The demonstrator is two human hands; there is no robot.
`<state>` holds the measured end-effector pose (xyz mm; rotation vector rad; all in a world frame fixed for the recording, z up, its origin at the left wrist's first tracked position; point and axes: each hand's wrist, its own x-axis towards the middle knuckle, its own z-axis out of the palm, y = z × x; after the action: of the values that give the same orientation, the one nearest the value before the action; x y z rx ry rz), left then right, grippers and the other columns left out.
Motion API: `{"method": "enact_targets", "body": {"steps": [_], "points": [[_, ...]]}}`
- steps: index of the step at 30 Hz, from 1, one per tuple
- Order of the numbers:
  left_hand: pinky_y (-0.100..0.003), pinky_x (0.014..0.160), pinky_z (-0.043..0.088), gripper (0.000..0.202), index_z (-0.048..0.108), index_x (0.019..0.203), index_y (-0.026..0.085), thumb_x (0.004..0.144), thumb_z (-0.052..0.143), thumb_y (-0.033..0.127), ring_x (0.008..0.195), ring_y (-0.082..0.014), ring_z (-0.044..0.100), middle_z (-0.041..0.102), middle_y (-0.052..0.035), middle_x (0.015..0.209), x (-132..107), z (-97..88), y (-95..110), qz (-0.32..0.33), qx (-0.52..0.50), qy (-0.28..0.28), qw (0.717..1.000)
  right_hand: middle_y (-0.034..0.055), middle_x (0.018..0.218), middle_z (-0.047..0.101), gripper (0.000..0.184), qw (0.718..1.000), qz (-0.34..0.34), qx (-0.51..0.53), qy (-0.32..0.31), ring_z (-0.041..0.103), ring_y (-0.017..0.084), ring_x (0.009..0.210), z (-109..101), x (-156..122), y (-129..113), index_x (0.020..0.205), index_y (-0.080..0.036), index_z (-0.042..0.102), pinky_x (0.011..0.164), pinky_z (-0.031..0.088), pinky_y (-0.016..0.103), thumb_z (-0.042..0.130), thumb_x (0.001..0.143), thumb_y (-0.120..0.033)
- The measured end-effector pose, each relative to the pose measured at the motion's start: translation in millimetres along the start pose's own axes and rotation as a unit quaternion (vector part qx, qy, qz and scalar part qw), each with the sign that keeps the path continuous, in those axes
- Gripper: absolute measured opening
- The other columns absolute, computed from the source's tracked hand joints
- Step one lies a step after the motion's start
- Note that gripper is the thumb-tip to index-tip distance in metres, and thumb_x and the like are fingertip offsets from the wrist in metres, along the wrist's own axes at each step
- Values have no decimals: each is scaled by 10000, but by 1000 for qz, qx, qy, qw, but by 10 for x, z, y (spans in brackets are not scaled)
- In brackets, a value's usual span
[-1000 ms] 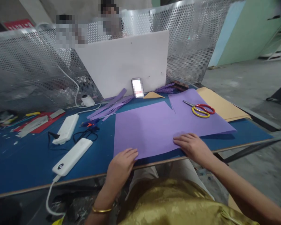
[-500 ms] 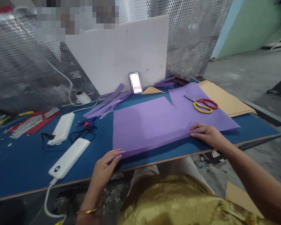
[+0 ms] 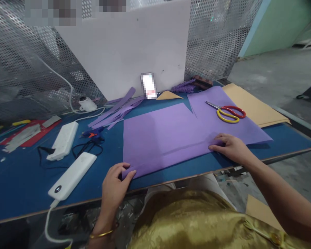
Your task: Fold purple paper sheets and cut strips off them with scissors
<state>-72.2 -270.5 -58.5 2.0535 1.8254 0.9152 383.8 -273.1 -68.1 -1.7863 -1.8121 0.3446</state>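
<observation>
A large sheet of purple paper (image 3: pixel 155 131) lies across the blue table, with a strip along its near edge folded over. My left hand (image 3: pixel 116 180) pinches the near left corner between thumb and fingers. Farther right along the same edge, my right hand (image 3: pixel 229 147) grips the fold, thumb below and fingers on top. Scissors (image 3: pixel 229 112) with one red and one yellow handle rest on the right part of the purple sheet, just beyond my right hand. A narrow notch is cut into the sheet's far edge.
Tan paper sheets (image 3: pixel 254 107) lie at the right. Purple strips (image 3: pixel 119 110) and a propped phone (image 3: pixel 149 86) are at the back. On the left are a white power bank (image 3: pixel 72 176), a white power strip (image 3: pixel 63 140), a blue glue gun (image 3: pixel 93 133) and a red sheet (image 3: pixel 18 136).
The folded strip along the near edge now lies flatter and shows wider. My left thumb has come over the corner. The view has tilted slightly downward.
</observation>
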Motion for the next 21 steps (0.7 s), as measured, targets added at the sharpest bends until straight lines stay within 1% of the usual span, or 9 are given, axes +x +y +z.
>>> {"method": "enact_targets", "body": {"steps": [7, 10, 15, 18, 21], "points": [[-401, 882, 472, 321, 517, 635, 240, 846, 633, 452, 970, -257, 628, 711, -55, 992, 8, 7, 1, 35, 13, -8, 999, 55, 929, 730, 275, 999, -33, -43, -2, 682, 233, 802, -9, 1, 6, 694, -236, 701, 698, 534, 348, 654, 824, -474], [-407, 889, 465, 319, 502, 638, 240, 854, 625, 441, 968, -258, 620, 703, -58, 990, 10, 13, -9, 48, 19, -6, 999, 55, 936, 728, 270, 998, -36, -50, -5, 679, 228, 801, -8, 1, 15, 701, -232, 698, 703, 530, 345, 649, 831, -463], [-419, 876, 467, 351, 507, 625, 239, 866, 619, 469, 966, -268, 608, 699, -67, 995, 24, 12, -44, 70, 42, -7, 997, 60, 963, 717, 262, 997, -33, -61, -18, 672, 228, 813, -9, 1, 27, 696, -226, 678, 700, 519, 345, 650, 835, -447], [-429, 865, 469, 371, 515, 618, 241, 870, 617, 494, 962, -278, 598, 693, -76, 997, 24, 3, -41, 80, 66, -11, 995, 67, 953, 703, 265, 996, -43, -74, -11, 657, 226, 797, -3, -4, 37, 701, -223, 656, 686, 506, 346, 640, 848, -443], [-441, 872, 463, 347, 497, 644, 242, 882, 603, 472, 973, -284, 588, 682, -82, 1012, 8, -1, -18, 82, 86, -4, 993, 67, 912, 677, 252, 994, -46, -97, -4, 630, 224, 767, 16, -30, 37, 735, -224, 623, 671, 485, 345, 633, 861, -442]]}}
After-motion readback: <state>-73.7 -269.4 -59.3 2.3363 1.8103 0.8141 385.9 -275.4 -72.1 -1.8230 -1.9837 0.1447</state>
